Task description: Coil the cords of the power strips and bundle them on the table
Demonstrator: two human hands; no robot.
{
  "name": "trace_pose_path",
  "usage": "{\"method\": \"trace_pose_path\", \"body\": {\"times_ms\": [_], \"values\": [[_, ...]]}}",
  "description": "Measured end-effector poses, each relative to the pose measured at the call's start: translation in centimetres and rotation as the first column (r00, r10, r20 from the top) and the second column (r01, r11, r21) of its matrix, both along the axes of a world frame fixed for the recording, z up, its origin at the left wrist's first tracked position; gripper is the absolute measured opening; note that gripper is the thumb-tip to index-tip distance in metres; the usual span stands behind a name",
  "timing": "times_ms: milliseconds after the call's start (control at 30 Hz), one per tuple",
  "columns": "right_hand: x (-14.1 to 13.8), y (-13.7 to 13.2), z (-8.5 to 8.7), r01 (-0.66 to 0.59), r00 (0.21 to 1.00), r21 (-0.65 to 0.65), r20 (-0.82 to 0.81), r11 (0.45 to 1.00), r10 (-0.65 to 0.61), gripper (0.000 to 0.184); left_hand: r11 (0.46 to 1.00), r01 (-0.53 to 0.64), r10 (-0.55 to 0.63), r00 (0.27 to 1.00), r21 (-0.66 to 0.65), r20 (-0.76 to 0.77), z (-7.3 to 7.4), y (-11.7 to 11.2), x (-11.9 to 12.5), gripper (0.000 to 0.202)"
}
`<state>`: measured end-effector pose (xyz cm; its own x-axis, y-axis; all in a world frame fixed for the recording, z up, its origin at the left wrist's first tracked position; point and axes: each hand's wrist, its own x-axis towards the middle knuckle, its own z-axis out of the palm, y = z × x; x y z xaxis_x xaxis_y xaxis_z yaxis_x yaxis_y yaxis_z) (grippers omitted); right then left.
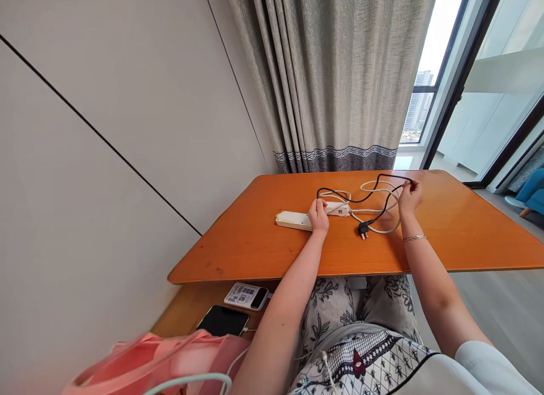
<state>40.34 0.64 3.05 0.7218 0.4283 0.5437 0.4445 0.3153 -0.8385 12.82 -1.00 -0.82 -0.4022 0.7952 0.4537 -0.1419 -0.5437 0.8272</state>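
Observation:
My left hand [318, 215] is closed, pinching a black power cord [359, 200] above the orange-brown table. On the right, my right hand [410, 198] pinches the same cord farther along, its fingers closed. The cord bends in loose curves between the two hands. Its black plug [363, 229] lies on the tabletop, prongs pointing toward me. A white power strip [293, 220] rests left of my left hand, and a white socket block [339, 208] shows to the right of it. My hand hides whether these two join. White cable [385, 232] lies in loops beneath the black cord.
The table [255, 247] has its near edge above my lap. Lower left are a power bank [243, 296], a dark-screened phone [223, 320] and a pink bag [170, 361]. A curtain [340, 77] hangs behind the table, with a wall on the left.

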Motion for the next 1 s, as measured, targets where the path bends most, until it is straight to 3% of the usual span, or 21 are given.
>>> {"method": "trace_pose_path", "body": {"times_ms": [200, 300, 400, 567, 800, 900, 1000], "values": [[2.1, 1.3, 5.2, -0.084, 0.987, 0.212, 0.150, 0.974, 0.053, 0.023, 1.000, 0.002, -0.001, 0.999, -0.016, 0.042, 0.1, 0.1, 0.1, 0.049], [2.3, 1.5, 7.7, -0.124, 0.958, 0.239, 0.281, 0.963, 0.053, 0.025, 1.000, 0.003, -0.003, 0.999, 0.005, 0.046, 0.2, -0.1, 0.1, 0.049], [1.7, 1.0, 9.0, -0.149, 0.919, 0.216, 0.390, 0.965, 0.054, 0.026, 1.000, 0.002, -0.002, 0.999, 0.004, 0.051, 0.4, -0.1, 0.0, 0.049], [1.8, -0.2, 8.6, -0.134, 0.875, 0.099, 0.479, 0.986, 0.071, 0.023, 1.000, -0.007, 0.008, 0.999, -0.020, 0.047, 0.5, -0.2, -0.1, 0.047], [4.9, -0.9, 7.7, -0.006, 0.857, -0.100, 0.512, 0.995, 0.057, 0.025, 1.000, 0.006, -0.006, 0.999, -0.011, 0.033, 0.5, -0.3, 0.1, 0.048], [5.6, -1.6, 6.7, 0.046, 0.764, -0.257, 0.632, 0.965, 0.131, 0.029, 1.000, 0.001, 0.000, 0.999, -0.025, 0.054, 0.5, -0.2, 0.1, 0.047], [5.7, -2.9, 4.7, 0.158, 0.606, -0.422, 0.755, 0.893, 0.250, 0.039, 0.999, 0.000, 0.002, 0.998, -0.032, 0.067, 0.6, -0.3, 0.1, 0.046]]}}
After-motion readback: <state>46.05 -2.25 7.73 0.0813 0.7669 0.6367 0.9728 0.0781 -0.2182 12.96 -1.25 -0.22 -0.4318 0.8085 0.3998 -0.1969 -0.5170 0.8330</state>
